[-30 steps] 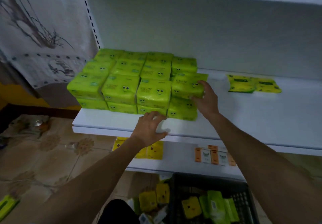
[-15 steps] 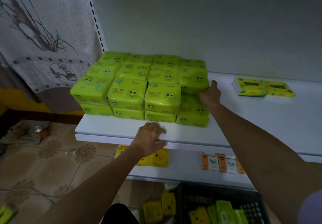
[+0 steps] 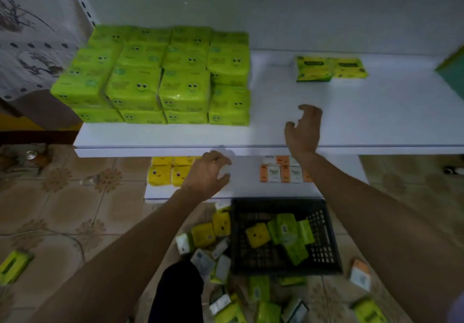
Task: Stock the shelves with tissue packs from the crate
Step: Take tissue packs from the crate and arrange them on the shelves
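Head view is showing the black crate [image 3: 276, 204] sitting nearest on the floor, below both hands, with green and yellow tissue packs [image 3: 288, 232] lying jumbled inside, sharing no common axis. Beyond it the left hand [image 3: 206, 174] is hovering nearer the crate, loosely curled and gripping nothing, while the right hand [image 3: 303, 132] is hanging spread and unladen over the upper shelf [image 3: 364, 116]. Farthest, the stacked green packs [image 3: 160, 76] are sitting on its left part.

Before you: tissue packs [image 3: 160, 76] in glossy, crinkled green plastic film; shelf [image 3: 351, 111], smooth matt white; crate [image 3: 324, 247], matt black plastic lattice; floor [image 3: 62, 209], patterned tile, faintly shiny.
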